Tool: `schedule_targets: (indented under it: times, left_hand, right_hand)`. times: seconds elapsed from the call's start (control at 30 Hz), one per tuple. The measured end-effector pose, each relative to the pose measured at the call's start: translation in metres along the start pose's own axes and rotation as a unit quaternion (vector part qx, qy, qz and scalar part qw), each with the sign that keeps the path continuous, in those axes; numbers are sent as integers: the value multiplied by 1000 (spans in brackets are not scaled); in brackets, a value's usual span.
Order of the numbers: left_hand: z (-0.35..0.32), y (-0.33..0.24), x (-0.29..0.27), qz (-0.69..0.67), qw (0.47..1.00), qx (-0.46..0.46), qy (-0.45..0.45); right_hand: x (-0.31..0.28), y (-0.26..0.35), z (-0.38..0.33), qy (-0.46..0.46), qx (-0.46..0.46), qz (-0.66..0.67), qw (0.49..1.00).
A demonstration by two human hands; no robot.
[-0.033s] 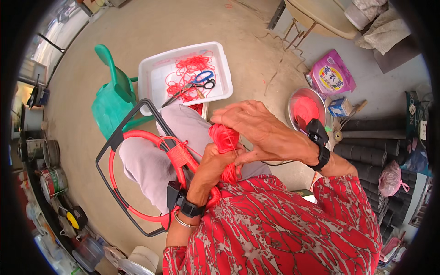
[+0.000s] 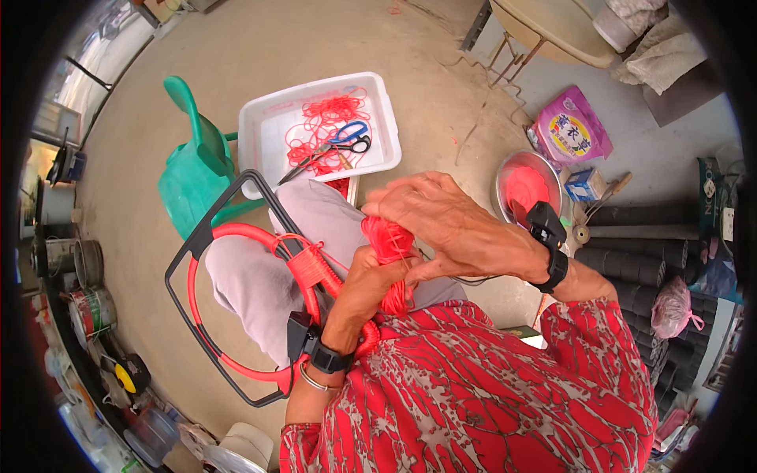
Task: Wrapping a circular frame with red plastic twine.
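My left hand [image 2: 364,285] is closed round the middle of a bundle of red cord [image 2: 388,239], held upright above my lap. Over the bundle's top and right side arches my right hand [image 2: 449,221], its fingers at the top and its thumb by the left thumb, the bundle between them; the fingertips are partly hidden. Across my left thigh leans a red and black hoop with an angular black frame [image 2: 195,246]. More red cord is wound in a band [image 2: 308,266] round its thick red tube, and a loose strand runs toward the bundle.
Ahead, a white plastic tub [image 2: 252,130] holds tangled red cord [image 2: 335,106] and blue- and black-handled scissors [image 2: 351,135]. A green plastic chair [image 2: 193,177] stands left of it. To the right are a metal bowl [image 2: 505,177] with something red, a purple bag [image 2: 572,126] and dark rolls [image 2: 627,264].
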State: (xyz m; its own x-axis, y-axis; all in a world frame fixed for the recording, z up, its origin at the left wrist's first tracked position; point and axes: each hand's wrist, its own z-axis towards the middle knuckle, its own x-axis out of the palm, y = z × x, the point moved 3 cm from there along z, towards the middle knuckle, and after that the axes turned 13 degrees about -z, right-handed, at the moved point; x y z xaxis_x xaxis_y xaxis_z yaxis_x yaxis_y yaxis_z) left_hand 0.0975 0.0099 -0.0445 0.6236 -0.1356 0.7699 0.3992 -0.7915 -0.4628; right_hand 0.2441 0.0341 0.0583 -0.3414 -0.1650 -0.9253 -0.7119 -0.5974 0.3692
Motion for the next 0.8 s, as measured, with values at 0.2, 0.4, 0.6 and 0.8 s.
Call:
schedule_targets:
  times: [0.2,0.4,0.6,0.8]
  left_hand:
    - [3,14,5,217,974,65,30]
    - [-1,21,8,518,850,85,47]
    - [-16,0,15,408,899,160,-3]
    - [-14,-7,4,189,972,139,-31]
  right_hand:
    - [6,6,-1,117,-42,-63,990]
    - [18,4,-11,237,-34,-71,968]
    - [26,-18,-11,306,73,146,938]
    - [64,-25,-41,184,203,518,810]
